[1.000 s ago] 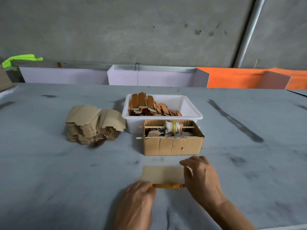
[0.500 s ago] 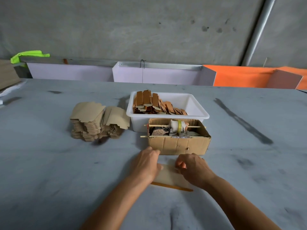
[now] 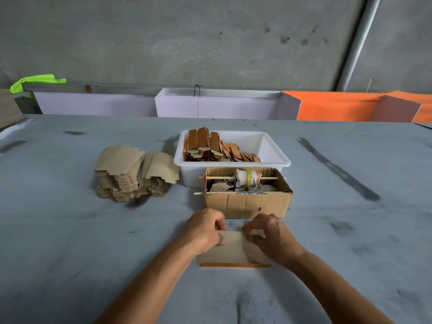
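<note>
Your left hand (image 3: 204, 228) and right hand (image 3: 272, 237) moved from orange strip (image 3: 235, 265) to card sheet (image 3: 233, 250) far edge; curled fingers (image 3: 251, 226) of both pinched that edge; sheet lay on worktop (image 3: 93, 253).

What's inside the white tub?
Folded brown card pieces are stacked in the white tub, mostly on the left; the right end looks bare. The tub's floor is hidden by its near wall and the pieces.

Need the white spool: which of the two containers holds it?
The cardboard box in front; the spool sits on a stick across it. The white tub behind holds folded card pieces.
</note>
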`<act>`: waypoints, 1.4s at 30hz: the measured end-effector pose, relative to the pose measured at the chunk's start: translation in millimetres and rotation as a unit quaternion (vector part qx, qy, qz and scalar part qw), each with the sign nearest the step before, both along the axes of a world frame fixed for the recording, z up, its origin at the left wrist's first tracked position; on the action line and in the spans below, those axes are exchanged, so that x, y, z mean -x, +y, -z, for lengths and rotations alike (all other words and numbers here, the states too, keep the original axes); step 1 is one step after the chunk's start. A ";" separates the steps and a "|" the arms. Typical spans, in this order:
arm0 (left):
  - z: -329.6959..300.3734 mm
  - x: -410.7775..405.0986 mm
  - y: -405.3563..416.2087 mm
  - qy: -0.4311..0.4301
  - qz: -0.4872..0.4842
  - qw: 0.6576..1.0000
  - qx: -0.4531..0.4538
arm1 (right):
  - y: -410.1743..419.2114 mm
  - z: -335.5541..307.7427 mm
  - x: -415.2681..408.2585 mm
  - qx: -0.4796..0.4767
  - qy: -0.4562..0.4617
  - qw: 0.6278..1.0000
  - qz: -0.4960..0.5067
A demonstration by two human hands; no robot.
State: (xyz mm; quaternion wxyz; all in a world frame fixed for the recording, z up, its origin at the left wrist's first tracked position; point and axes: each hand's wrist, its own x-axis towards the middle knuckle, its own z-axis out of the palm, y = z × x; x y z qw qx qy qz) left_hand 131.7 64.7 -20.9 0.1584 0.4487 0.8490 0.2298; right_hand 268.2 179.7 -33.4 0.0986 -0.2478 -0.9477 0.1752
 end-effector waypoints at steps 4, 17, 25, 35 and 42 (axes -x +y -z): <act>7.3 2.9 -5.1 0.005 -0.001 0.999 -0.032 | 0.3 -1.8 1.3 0.002 0.004 1.000 -0.021; 9.7 10.0 -1.6 0.041 0.035 0.998 -0.044 | 2.6 -2.8 5.9 -0.046 0.027 0.998 -0.044; 11.7 6.2 -8.0 0.126 0.094 0.984 -0.077 | 3.5 3.2 2.7 -0.127 0.041 0.989 -0.071; 13.3 -0.1 -20.3 0.287 0.191 0.936 -0.069 | -6.6 -7.1 -1.1 -0.256 0.028 0.956 -0.140; -7.4 -15.6 -31.1 0.378 0.248 0.892 -0.016 | -8.9 -7.4 -7.2 -0.277 -0.008 0.948 -0.155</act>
